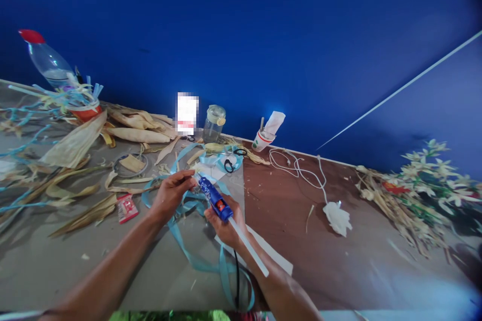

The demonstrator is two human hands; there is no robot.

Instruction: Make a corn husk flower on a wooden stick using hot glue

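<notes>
My right hand [227, 225] is wrapped round a blue hot glue gun [212, 194], its nozzle pointing up and left. A long pale glue stick [253, 251] sticks out of the gun's back end, and a black cord hangs below. My left hand [176, 188] is closed in a pinch right by the nozzle. What its fingers hold is too small to make out. Light blue ribbon [184, 248] loops over the table beneath both hands. Just beyond them lie black-handled scissors [229, 165].
Dried corn husks [141, 128], a red packet [127, 208] and a bottle [50, 62] are at the left. A jar [214, 123] and a paper cup [262, 140] stand by the blue wall. Rightward lie a white cable [320, 173], crumpled tissue [337, 218] and artificial flowers [433, 175].
</notes>
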